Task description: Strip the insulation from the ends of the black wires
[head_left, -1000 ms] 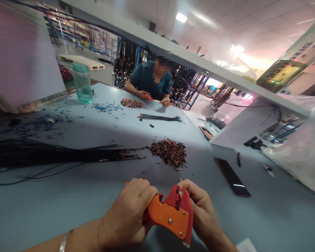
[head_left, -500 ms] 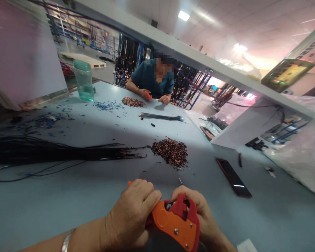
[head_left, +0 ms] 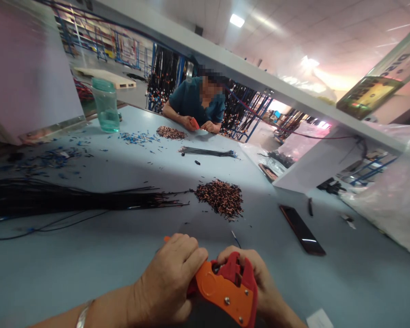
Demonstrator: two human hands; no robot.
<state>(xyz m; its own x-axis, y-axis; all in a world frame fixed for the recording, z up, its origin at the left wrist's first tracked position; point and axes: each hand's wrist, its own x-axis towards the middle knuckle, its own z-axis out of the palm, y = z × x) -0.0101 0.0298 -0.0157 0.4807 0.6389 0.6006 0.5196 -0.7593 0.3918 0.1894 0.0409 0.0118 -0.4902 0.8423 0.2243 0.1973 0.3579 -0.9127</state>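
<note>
My left hand (head_left: 172, 278) is closed around the handles of an orange and red wire stripper (head_left: 225, 289), held low over the table in front of me. Behind the tool's jaws, my right hand (head_left: 254, 269) is bent with its fingers closed on a thin wire (head_left: 236, 239); a short end with a bare tip sticks up above the fingers. Most of that wire and the right fingertips are hidden by the tool. Beyond my hands lies a heap of short copper-and-black wire pieces (head_left: 220, 199). To its left stretches a bundle of long black wires (head_left: 89, 198).
A phone (head_left: 302, 230) lies on the right side of the table (head_left: 99, 269). Across from me sits a person (head_left: 194, 102) holding a red tool. Their side has another wire heap (head_left: 171, 133), a small wire bundle (head_left: 208, 151) and a green bottle (head_left: 105, 105).
The wire end above my right hand shows a little more length. The stripper and both hands keep nearly the same place; the whole view has shifted slightly left.
</note>
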